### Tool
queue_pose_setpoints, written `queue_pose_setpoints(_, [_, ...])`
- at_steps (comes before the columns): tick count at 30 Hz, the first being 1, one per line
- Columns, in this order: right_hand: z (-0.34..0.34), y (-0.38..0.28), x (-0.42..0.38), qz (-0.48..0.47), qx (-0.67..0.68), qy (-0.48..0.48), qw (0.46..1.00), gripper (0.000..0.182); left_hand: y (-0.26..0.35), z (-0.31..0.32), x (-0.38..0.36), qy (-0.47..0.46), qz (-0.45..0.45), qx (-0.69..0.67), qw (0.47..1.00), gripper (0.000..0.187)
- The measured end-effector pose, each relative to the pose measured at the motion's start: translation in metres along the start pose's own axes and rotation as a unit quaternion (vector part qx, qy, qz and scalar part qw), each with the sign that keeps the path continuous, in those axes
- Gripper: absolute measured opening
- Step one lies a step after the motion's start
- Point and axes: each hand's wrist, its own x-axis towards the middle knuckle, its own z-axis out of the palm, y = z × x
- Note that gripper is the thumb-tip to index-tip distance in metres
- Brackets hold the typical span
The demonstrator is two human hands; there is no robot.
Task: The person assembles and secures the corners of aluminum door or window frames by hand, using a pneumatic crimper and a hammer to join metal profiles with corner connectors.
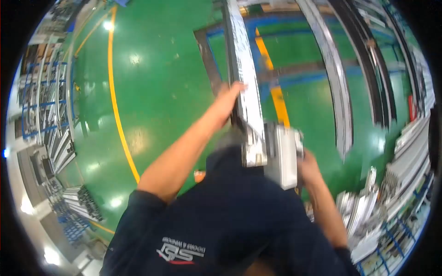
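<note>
A long metal profile [246, 69] with white film on its face runs from the top of the view towards my body. My left hand [229, 99] is closed around its left edge, thumb on top of the film. At the profile's near end sits a short metal end piece [254, 154], close to my shirt. Beside it, on the right, is a white and grey box-shaped piece [286, 158]. My right hand [308, 166] is curled at this piece's right side, with its fingertips partly hidden and blurred.
Another long profile [334, 78] and dark profiles [363, 55] lie across a blue rack frame [290, 83] ahead on the right. Stacked profiles [405, 170] fill the right side. Blue shelving [43, 101] stands far left. Yellow lines [115, 92] mark the green floor [156, 60].
</note>
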Motion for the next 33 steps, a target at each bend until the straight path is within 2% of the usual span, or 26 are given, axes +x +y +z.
queue_pose_setpoints(1, [-0.004,0.010,-0.001,-0.033,-0.010,0.008,0.999,0.046,0.003,0.003,-0.010,-0.019,0.015,-0.006,1.000,0.053])
queue_pose_setpoints(3, [-0.012,-0.018,-0.014,0.058,0.036,-0.049,0.996,0.047,0.006,-0.025,0.005,-0.077,-0.076,0.011,0.994,0.055])
queue_pose_setpoints(4, [-0.014,-0.022,-0.014,0.056,0.046,-0.055,0.996,0.047,0.001,-0.037,0.030,-0.109,-0.064,-0.078,0.989,0.052])
queue_pose_setpoints(5, [-0.015,-0.027,-0.015,0.048,0.047,-0.044,0.997,0.047,0.030,-0.023,0.030,-0.035,-0.091,-0.149,0.984,0.048])
queue_pose_setpoints(7, [-0.014,-0.037,-0.019,0.049,-0.025,-0.030,0.998,0.046,0.038,-0.020,0.072,-0.066,-0.053,-0.136,0.987,0.049])
queue_pose_setpoints(8, [-0.015,-0.042,-0.025,0.038,-0.006,-0.026,0.999,0.049,0.032,-0.011,0.080,-0.028,-0.047,-0.077,0.996,0.045])
queue_pose_setpoints(9, [-0.016,-0.041,-0.029,0.043,-0.004,-0.024,0.999,0.049,0.024,-0.012,0.082,-0.030,-0.052,-0.076,0.995,0.045])
queue_pose_setpoints(12, [-0.012,-0.036,-0.032,0.024,0.064,-0.023,0.997,0.051,0.008,-0.013,0.086,-0.072,0.040,-0.222,0.971,0.040])
queue_pose_setpoints(14, [-0.004,-0.022,-0.031,0.039,0.082,0.001,0.996,0.048,0.012,-0.010,0.085,-0.053,0.028,-0.196,0.979,0.042])
queue_pose_setpoints(16, [-0.004,-0.019,-0.032,0.043,0.084,0.001,0.996,0.046,0.023,-0.003,0.071,-0.044,-0.024,-0.161,0.986,0.044])
queue_pose_setpoints(20, [-0.005,-0.031,-0.025,0.054,0.091,-0.043,0.993,0.042,0.026,-0.006,0.066,-0.043,-0.021,-0.133,0.990,0.043])
queue_pose_setpoints(22, [0.004,-0.012,-0.023,0.056,0.075,-0.014,0.996,0.042,0.028,0.003,0.068,0.008,0.017,-0.079,0.997,0.048])
queue_pose_setpoints(23, [0.008,0.000,-0.020,0.056,0.055,0.013,0.997,0.043,0.030,0.005,0.066,0.006,0.017,-0.080,0.997,0.048])
queue_pose_setpoints(25, [0.009,0.009,-0.021,0.056,0.073,0.012,0.996,0.042,0.035,0.003,0.060,-0.018,-0.044,-0.074,0.996,0.050])
queue_pose_setpoints(29, [0.008,0.005,-0.022,0.047,0.094,-0.006,0.994,0.045,0.021,0.002,0.061,-0.041,-0.014,-0.083,0.996,0.050])
queue_pose_setpoints(31, [0.009,0.003,-0.022,0.032,0.089,0.000,0.996,0.048,0.026,0.005,0.056,0.003,-0.017,-0.065,0.998,0.050])
queue_pose_setpoints(33, [0.008,0.017,-0.015,0.027,0.096,-0.004,0.995,0.048,0.031,0.005,0.045,0.001,-0.031,-0.059,0.998,0.050])
